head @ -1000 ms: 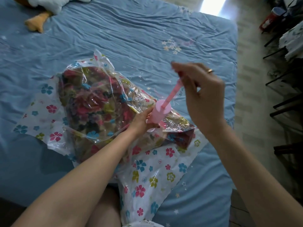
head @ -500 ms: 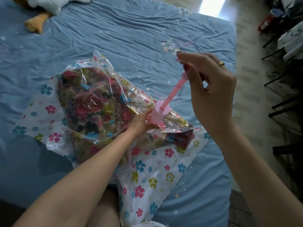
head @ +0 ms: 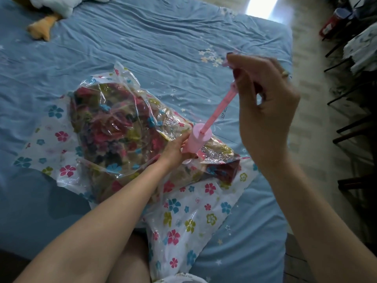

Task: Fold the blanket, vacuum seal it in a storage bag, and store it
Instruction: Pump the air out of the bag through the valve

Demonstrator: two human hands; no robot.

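A folded floral blanket point(head: 114, 131) lies inside a clear storage bag point(head: 189, 219) printed with coloured flowers, on the blue bed sheet point(head: 163, 48). A pink hand pump point(head: 196, 140) stands on the bag's valve near the bag's right side. My left hand point(head: 175, 150) grips the pump's cylinder at its base. My right hand point(head: 263, 103) holds the handle at the top of the pink plunger rod point(head: 219, 109), which is drawn far out of the cylinder. The handle itself is mostly hidden by my fingers.
A plush toy with an orange foot point(head: 40, 31) lies at the bed's far left corner. The bed's right edge borders a tiled floor point(head: 310, 123). Dark chair legs point(head: 355, 123) and clutter with a red container point(head: 330, 25) stand along the right side.
My right hand has risen up and to the right, pulling the plunger rod further out of the pump. My left hand and the bag have stayed in place.
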